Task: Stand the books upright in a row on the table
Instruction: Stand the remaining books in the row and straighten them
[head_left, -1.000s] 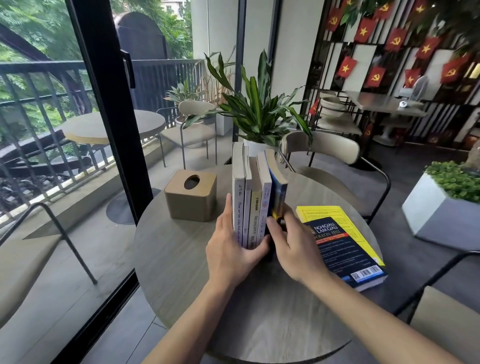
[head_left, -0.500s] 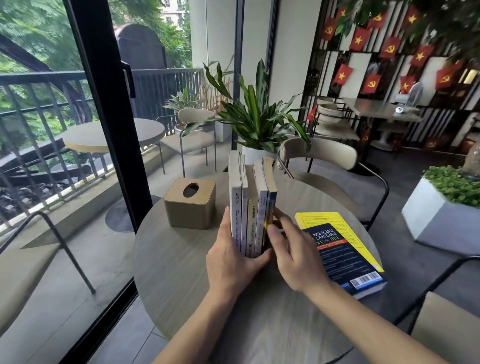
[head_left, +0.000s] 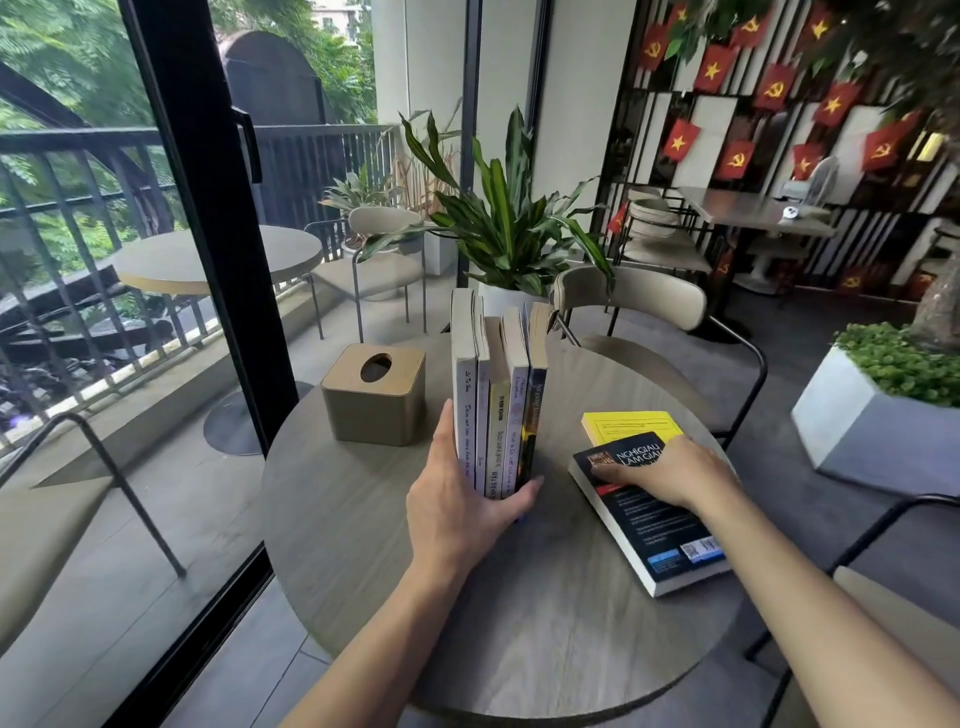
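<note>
Several books stand upright in a row (head_left: 496, 405) at the middle of the round wooden table (head_left: 363, 561), spines toward me. My left hand (head_left: 462, 499) clasps the near end of the row, fingers on its left face and thumb across the spines' foot. To the right a dark blue book (head_left: 654, 525) lies flat on top of a yellow book (head_left: 628, 423). My right hand (head_left: 670, 475) rests palm down on the blue book's upper cover, fingers spread.
A tan tissue box (head_left: 374, 395) sits left of the row. Behind the table stand a potted plant (head_left: 511, 234) and a beige chair (head_left: 644, 296). A black door frame (head_left: 208, 218) and glass run along the left; a white planter (head_left: 872, 415) is at right.
My right hand has left the row's right side and moved right onto the flat blue book. The rightmost standing book has gone from leaning to upright. My left hand stays on the row.
</note>
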